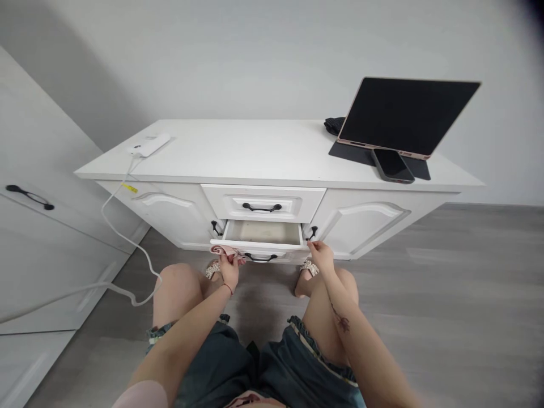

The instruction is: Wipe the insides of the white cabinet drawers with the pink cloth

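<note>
I am crouched in front of a white cabinet (255, 153). Its lower middle drawer (261, 233) is pulled open and looks empty inside. My left hand (229, 269) grips a small pink cloth (225, 251) at the drawer's front left corner. My right hand (322, 255) touches the drawer's front right corner with pinched fingers; nothing shows in it. The upper drawer (263, 203) with a black handle is closed.
On the cabinet top at the right a dark tablet (408, 116) leans on its stand, with a phone (391, 165) lying in front. A white charger (149, 145) lies at the left, its cable (123, 238) hanging to the floor. A white cupboard door (38, 226) stands left.
</note>
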